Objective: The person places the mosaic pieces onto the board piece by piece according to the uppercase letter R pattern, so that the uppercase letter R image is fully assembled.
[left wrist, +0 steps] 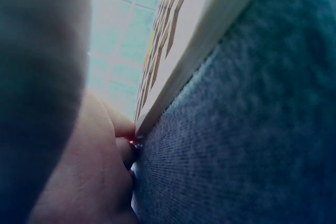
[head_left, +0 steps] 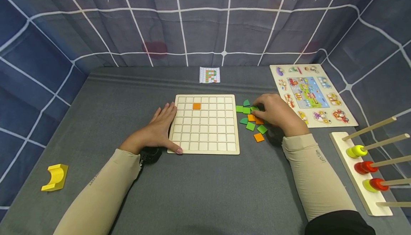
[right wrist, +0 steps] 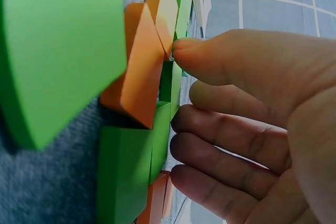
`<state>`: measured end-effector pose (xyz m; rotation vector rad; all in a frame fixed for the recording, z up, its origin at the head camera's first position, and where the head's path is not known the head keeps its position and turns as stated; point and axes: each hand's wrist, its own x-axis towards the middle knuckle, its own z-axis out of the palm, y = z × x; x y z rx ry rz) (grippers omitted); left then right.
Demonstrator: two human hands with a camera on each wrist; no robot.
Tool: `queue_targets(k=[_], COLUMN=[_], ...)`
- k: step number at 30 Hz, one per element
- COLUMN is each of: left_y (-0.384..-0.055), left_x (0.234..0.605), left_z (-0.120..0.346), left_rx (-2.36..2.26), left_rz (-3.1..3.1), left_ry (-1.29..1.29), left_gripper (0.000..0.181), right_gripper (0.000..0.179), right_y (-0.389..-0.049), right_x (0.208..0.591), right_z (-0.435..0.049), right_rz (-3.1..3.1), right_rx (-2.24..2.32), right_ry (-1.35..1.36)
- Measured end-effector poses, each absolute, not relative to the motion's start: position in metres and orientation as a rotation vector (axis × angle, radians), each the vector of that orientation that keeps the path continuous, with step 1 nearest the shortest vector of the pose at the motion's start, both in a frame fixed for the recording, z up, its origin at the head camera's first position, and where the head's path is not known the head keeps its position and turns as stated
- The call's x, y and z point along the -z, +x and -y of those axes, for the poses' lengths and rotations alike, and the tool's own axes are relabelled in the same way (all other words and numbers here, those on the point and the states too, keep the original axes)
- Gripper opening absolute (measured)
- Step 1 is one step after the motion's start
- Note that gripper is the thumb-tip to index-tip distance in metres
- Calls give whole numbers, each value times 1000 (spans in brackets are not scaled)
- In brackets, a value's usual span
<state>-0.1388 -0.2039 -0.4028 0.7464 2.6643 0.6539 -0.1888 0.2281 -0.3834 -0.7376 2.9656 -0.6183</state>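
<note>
A square wooden grid board [head_left: 203, 152] lies flat, with one orange tile [head_left: 196, 106] in a cell of its second row. My left hand [head_left: 158, 129] rests along the board's left edge, fingers extended and thumb on the near corner. In the left wrist view, fingers [left wrist: 123, 129] touch the board's side [left wrist: 184, 72]. My right hand [head_left: 277, 112] is over the loose tiles right of the board. Its thumb and index finger are on either side of a green tile [head_left: 254, 108]; the right wrist view shows the fingers [right wrist: 226, 129] beside green and orange tiles [right wrist: 144, 61].
A small pattern card [head_left: 209, 75] lies behind the board. At the back right is a picture puzzle board [head_left: 313, 96]. A wooden peg stand [head_left: 361, 174] with red and yellow-green beads occupies the right side. A yellow arched block [head_left: 56, 178] stands at left.
</note>
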Motion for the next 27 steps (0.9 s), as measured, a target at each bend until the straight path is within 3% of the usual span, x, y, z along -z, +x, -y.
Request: queue_targets(k=[27], left_y=[-139], left_x=[404], left_z=[204], left_rx=[-668], left_rz=[-2665], left_ry=[742], left_gripper=[161], right_gripper=[26], right_y=[-186], right_x=[386], right_z=[-220], right_rz=[-2985], right_rx=[560], right_ry=[-675])
